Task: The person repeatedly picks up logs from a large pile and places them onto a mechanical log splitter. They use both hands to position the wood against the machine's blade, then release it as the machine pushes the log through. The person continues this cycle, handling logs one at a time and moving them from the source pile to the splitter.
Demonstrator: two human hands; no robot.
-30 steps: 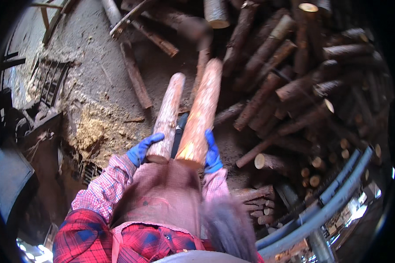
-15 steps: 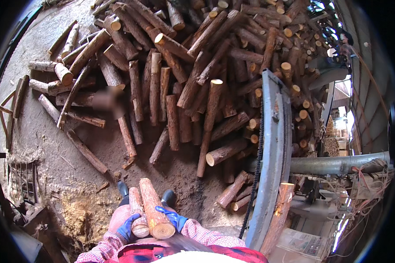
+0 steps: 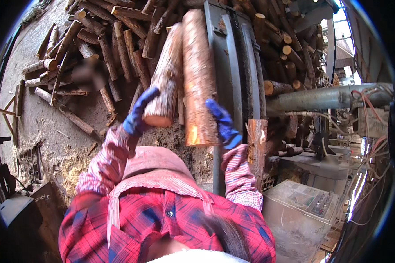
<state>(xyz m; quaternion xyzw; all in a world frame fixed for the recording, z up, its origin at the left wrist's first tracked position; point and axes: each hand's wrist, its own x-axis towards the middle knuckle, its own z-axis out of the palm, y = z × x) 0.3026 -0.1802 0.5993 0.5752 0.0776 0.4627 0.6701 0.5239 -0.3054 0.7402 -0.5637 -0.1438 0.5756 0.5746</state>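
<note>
Two bark-covered logs stand side by side in front of me, raised and squeezed between my gloved hands. My left hand (image 3: 139, 111), in a blue glove, grips the outer side of the thinner left log (image 3: 166, 74), low down near its cut end. Against the right side of the thicker log (image 3: 200, 79) presses my right hand (image 3: 224, 125), also in a blue glove. The tops of the logs lean slightly right, and the thicker one overlaps the edge of a blue-grey metal conveyor frame (image 3: 226, 65). Whether it touches the frame I cannot tell.
Another log (image 3: 256, 151) stands in the conveyor at my right. A thick metal pipe (image 3: 329, 98) juts out beyond it, with loose cables (image 3: 373, 127) and a dusty control box (image 3: 298, 210) nearby. A large log pile (image 3: 114, 35) covers the ground ahead.
Both logs have risen from my lap, forward and to the right, up to the conveyor frame. My hands have gone along with them, and the whole view has swung right.
</note>
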